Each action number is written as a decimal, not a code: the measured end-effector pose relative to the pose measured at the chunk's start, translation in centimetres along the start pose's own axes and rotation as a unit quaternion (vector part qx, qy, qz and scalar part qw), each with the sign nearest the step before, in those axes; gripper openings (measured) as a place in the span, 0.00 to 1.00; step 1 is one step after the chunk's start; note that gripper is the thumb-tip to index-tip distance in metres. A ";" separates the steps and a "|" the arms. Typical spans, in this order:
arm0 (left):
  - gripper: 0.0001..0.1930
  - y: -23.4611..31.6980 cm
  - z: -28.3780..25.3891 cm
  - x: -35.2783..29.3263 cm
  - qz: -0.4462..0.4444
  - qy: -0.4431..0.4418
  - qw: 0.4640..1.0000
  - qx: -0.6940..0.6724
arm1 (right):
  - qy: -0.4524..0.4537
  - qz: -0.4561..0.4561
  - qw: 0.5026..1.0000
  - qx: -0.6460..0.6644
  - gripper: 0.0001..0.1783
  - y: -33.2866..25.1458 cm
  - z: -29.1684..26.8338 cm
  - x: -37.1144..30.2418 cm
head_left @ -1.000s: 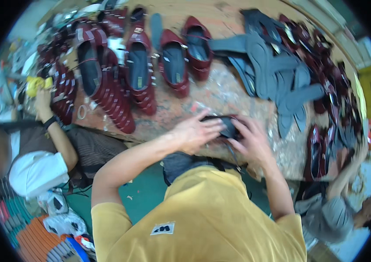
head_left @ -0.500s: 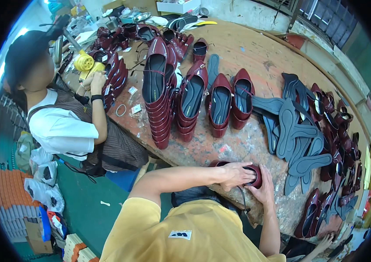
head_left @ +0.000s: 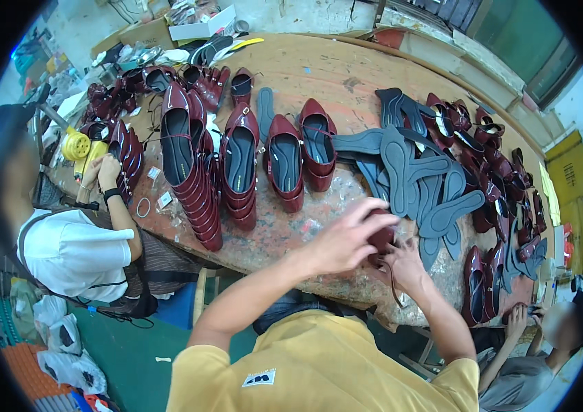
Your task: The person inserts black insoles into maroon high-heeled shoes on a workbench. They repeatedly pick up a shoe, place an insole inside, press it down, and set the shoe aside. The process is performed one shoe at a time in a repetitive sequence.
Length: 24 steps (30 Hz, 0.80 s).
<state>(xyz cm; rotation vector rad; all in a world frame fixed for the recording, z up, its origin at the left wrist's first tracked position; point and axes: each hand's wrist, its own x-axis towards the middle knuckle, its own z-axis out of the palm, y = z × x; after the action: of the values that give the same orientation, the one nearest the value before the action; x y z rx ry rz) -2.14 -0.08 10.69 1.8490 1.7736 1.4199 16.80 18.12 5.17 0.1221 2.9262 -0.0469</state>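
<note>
Over the surface (head_left: 284,237), our left hand (head_left: 344,239) curls its grip round a red shoe (head_left: 381,237). Our right hand (head_left: 407,264) meets it, its grip we cannot tell.

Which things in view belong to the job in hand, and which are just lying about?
Likely in the job:
dark-red shoe, between left hand and right hand
stacked dark-red pointed shoes
heaped grey insoles

Probably just lying about:
pale ring, left of the stacks
white box, far end
plastic bags, lower left

Bright light; edges bent, corners black.
</note>
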 end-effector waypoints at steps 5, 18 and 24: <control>0.41 0.8 3.8 3.9 0.146 -0.020 0.989 -0.010 | 0.112 -0.059 0.975 0.184 0.41 2.0 -0.7 -1.5; 0.37 3.2 3.8 4.3 0.175 -0.074 0.982 -0.006 | -0.067 -0.140 0.981 0.118 0.44 3.9 -0.1 -1.6; 0.37 2.4 1.4 3.0 0.141 -0.081 0.986 -0.020 | -0.068 -0.069 0.990 0.107 0.23 2.4 4.1 -1.8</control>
<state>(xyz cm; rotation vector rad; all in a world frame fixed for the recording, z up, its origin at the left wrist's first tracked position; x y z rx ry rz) -0.07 2.55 13.12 2.1929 1.4419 1.3373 19.60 20.18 1.52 -0.0482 2.7798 -0.3761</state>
